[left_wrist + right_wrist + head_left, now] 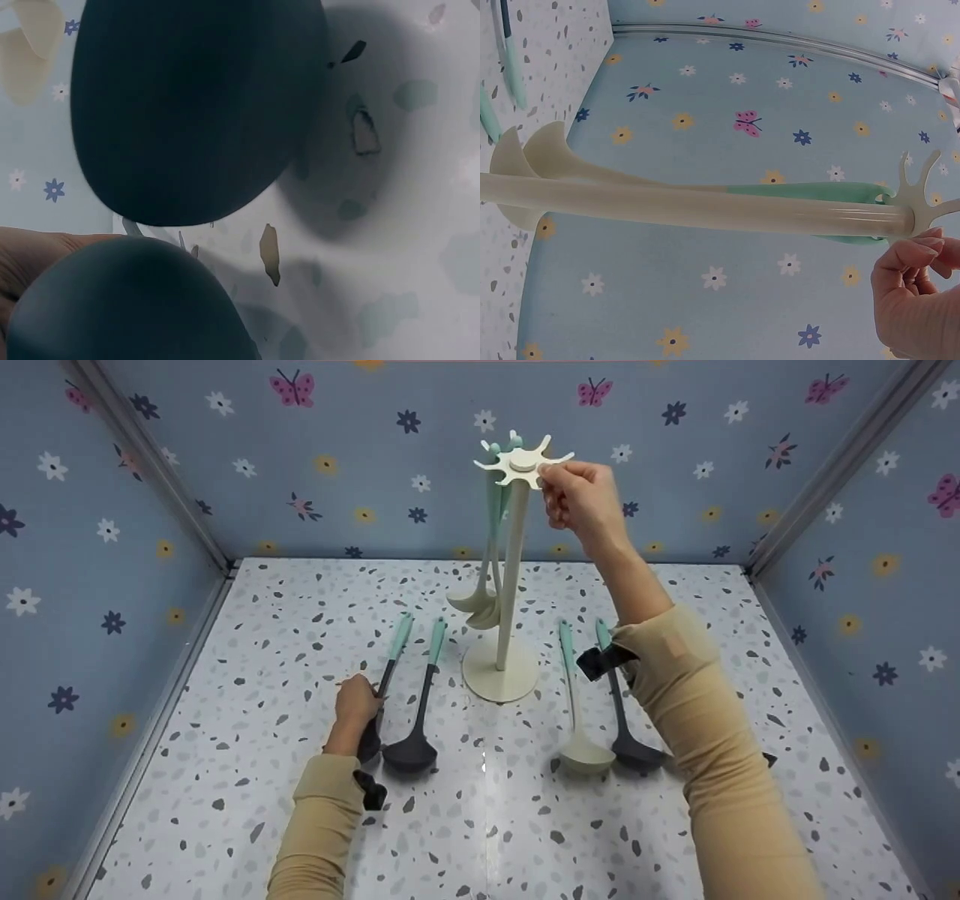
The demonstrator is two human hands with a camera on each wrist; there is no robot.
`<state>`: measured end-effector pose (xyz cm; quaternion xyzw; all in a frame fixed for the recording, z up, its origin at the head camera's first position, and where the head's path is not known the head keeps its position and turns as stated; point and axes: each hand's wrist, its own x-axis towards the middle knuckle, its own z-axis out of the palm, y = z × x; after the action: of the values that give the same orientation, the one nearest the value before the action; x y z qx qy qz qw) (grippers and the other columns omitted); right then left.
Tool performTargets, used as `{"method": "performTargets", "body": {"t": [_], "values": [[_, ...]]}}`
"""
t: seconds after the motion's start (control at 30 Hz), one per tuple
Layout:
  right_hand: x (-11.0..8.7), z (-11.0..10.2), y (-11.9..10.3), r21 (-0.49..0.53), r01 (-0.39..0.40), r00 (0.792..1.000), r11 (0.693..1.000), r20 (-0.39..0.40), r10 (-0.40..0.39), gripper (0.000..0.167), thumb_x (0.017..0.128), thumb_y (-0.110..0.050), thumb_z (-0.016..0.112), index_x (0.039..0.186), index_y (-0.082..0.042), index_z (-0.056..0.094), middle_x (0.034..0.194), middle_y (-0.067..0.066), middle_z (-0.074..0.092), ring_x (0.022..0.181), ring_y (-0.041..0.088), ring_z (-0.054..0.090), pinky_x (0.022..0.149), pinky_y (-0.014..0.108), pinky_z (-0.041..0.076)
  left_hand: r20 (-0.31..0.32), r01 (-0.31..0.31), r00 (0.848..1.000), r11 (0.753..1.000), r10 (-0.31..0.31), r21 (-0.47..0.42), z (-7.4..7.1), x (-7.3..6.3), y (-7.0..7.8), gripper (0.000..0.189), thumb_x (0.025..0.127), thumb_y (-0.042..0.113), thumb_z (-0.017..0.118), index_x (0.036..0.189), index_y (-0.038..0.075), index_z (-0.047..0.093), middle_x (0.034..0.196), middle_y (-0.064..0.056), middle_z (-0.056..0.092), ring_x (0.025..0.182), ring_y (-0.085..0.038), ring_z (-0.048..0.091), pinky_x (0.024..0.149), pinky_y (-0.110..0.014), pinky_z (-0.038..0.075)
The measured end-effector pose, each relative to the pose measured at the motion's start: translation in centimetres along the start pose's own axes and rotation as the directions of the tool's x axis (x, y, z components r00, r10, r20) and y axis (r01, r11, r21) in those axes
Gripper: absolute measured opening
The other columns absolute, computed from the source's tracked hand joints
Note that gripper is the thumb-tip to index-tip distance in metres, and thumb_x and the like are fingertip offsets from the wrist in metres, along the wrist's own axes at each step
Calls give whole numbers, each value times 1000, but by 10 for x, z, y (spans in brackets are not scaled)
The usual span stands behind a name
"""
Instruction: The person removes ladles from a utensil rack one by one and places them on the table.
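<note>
My right hand [585,502] pinches an arm of the star-shaped top of a cream utensil stand [508,585]. Two cream ladles [484,604] with mint handles hang on the stand's left side; the right wrist view shows their bowls [551,154] beside the pole. At the left, my left hand [357,701] grips a dark ladle [369,741] around its shaft, though most fingers are hidden. To its right lies a second dark ladle [410,751] with a mint handle. Both dark bowls fill much of the left wrist view, the held ladle's bowl [127,300] lower down.
Right of the stand, a cream ladle [585,754] and a dark ladle [636,754] lie on the speckled table [480,825]. My right forearm passes over the area beside them. Blue patterned walls [375,495] enclose the back and sides.
</note>
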<state>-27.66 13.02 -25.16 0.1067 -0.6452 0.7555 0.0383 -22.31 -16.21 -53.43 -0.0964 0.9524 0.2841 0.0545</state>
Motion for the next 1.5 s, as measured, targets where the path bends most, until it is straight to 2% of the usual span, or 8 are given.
{"method": "performTargets", "body": {"t": [0.3,0.47,0.7,0.9,1.23,1.5], "values": [[0,1,0,1,-11,1000,1000,-6,11,25,87,-5,53,63,3,52,52,7,41,41,13,32,36,21,25,20,29,999,999,-29,22,3,-1,-1,10,72,-3,64,78,-10,62,76,-22,62,69,-32,60,62,-40,49],[0,0,0,1,-14,1000,1000,-8,14,26,87,-5,53,63,3,51,52,8,41,41,14,31,37,22,23,-13,31,999,999,-31,24,5,-2,0,7,71,-4,61,76,-10,62,75,-23,62,69,-33,60,61,-42,49],[0,0,-1,-11,-23,1000,1000,-19,23,26,87,-6,54,62,2,51,53,8,40,42,14,31,37,22,23,-43,69,997,997,-68,20,8,-5,3,16,72,-5,58,86,-12,57,84,-27,59,76,-38,58,62,-45,48],[1,0,0,-22,-14,1000,1000,-22,13,26,86,-5,53,62,2,52,52,7,41,41,13,32,36,21,24,-58,88,995,996,-87,13,9,-6,4,19,71,-4,58,89,-12,56,88,-28,58,81,-40,57,67,-47,48],[1,1,-1,-39,-20,1000,999,-25,19,24,86,-5,54,64,4,52,52,7,41,40,13,33,36,21,26,-77,68,995,998,-69,-8,9,-8,3,17,71,-5,59,86,-13,55,83,-27,58,78,-40,58,66,-47,48],[1,1,-2,-54,-23,999,998,-31,21,26,86,-6,55,61,3,52,50,7,41,40,13,32,35,22,25,-45,73,996,997,-71,36,5,-8,3,20,72,1,61,88,-11,58,86,-26,60,77,-38,59,64,-46,48]]}}
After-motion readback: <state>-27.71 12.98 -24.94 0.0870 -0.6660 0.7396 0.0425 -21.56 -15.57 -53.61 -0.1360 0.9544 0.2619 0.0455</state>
